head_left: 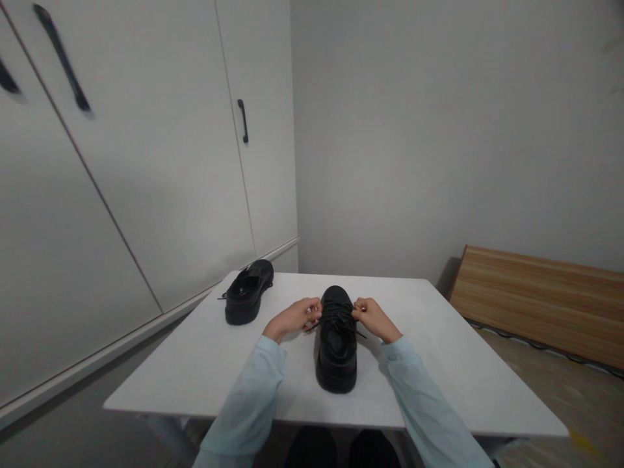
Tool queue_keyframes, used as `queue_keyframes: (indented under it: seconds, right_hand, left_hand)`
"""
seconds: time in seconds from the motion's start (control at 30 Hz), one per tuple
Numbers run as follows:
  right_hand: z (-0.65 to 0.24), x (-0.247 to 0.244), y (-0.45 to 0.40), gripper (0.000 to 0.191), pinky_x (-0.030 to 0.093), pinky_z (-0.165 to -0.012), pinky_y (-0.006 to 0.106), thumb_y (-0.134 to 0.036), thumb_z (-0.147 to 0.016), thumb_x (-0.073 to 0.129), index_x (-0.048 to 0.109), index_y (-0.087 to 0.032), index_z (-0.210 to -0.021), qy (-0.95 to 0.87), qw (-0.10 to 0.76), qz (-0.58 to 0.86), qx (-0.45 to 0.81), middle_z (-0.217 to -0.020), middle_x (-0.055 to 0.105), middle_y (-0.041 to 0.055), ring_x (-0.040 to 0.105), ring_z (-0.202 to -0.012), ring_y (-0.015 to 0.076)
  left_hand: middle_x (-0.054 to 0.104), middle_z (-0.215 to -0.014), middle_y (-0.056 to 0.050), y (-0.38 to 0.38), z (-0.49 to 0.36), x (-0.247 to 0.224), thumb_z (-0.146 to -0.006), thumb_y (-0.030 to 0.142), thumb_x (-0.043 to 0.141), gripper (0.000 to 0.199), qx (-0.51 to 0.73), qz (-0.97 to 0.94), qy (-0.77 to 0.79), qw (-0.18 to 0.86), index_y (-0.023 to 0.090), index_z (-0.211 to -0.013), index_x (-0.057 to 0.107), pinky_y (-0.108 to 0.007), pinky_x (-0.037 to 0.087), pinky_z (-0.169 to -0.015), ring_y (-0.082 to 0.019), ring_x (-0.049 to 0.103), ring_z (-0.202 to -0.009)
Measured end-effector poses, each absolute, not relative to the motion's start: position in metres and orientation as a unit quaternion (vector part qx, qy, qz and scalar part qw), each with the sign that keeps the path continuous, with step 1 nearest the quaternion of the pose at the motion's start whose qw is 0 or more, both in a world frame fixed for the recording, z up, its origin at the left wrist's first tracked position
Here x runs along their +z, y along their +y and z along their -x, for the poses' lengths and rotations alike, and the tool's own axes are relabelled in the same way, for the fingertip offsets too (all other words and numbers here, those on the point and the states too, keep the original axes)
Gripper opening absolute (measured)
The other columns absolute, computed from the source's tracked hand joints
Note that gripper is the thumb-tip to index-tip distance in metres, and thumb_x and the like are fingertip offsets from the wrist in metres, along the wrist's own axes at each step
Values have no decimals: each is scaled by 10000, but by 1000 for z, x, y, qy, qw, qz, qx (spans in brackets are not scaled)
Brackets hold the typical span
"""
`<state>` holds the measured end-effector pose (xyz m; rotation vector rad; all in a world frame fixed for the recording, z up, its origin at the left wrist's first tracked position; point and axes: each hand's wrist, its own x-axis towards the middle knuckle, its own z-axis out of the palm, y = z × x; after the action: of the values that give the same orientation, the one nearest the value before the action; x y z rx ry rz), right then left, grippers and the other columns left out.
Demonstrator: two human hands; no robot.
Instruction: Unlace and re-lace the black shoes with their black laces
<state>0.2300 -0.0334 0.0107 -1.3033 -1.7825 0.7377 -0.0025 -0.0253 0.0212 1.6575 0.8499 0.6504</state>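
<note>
A black lace-up shoe [336,370] stands upright on the white table, its toe pointing away from me and its heel towards me. Dark shoelaces [337,316] cross over its top, with a loose end sticking out on either side. My left hand [298,314] is at the shoe's left side, thumb and fingers pinched on the lace there. On the opposite side my right hand [374,318] pinches the lace close to the eyelets. The small parts of lace between my fingertips are mostly hidden.
A second black shoe [244,302] rests at the table's far left corner. The white table [439,383] has its front edge near my knees. White cabinets [160,162] line the left, and a wood-grain board [541,302] lies beyond the table's right side.
</note>
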Motion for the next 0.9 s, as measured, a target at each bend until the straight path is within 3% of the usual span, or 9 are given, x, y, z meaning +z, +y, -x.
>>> queue_keyframes:
  seconds: [0.2,0.47,0.77,0.9]
  right_hand:
    - [-232,11,-32,192,301,-565,253,-204,-578,478,342,-211,-443,-705,380,512,310,-494,379,-48,391,-556,117]
    - [-235,16,-35,193,228,-452,231,-230,-629,476,361,-215,-475,-680,376,511,367,-417,337,-70,323,-427,85]
    - [-244,38,-47,385,229,-368,195,-549,-760,580,388,-227,-671,-631,468,468,405,-498,406,-88,331,-386,68]
    - [-250,45,-51,447,199,-402,206,-574,-755,589,417,-202,-578,-683,400,455,409,-466,354,-78,306,-420,64]
  left_hand:
    - [445,-631,40,-22,4,16,-767,366,608,252,274,-701,367,547,180,-724,443,-174,341,-444,-61,444,-482]
    - [481,-643,34,-22,1,16,-761,416,624,294,294,-696,387,528,177,-737,454,-179,361,-447,-66,474,-486]
    - [545,-782,13,-27,-3,26,-697,525,660,434,371,-671,444,464,186,-898,477,-199,417,-486,-90,552,-566]
    - [559,-655,16,-26,0,28,-648,494,711,413,363,-686,453,439,167,-769,490,-202,374,-481,-99,531,-538]
